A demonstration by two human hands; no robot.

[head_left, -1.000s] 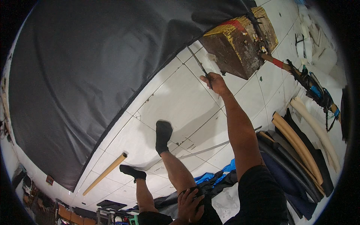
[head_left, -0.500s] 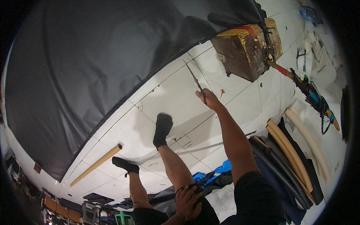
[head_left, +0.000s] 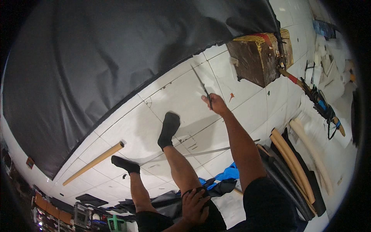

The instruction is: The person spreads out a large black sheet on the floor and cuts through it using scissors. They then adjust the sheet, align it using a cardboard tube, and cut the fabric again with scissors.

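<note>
My right hand is closed round the handles of a pair of long scissors. Their blades look closed and point away from me, toward the edge of a large sheet of black material, without touching it. That sheet is spread over the white tiled floor, with some soft folds in it. My left hand lies on my knee, against the dark shorts, its fingers stretched out and holding nothing.
A worn wooden block stands by the sheet's far right edge. Near it lies a tape-wrapped handle. A cardboard tube rests on the floor to the left. Rolls of material lie at right; blue cloth lies near my right arm.
The view has shifted slightly, so the sheet and block sit a little differently. My right hand keeps its hold on the scissors, and my left hand stays on my knee.
</note>
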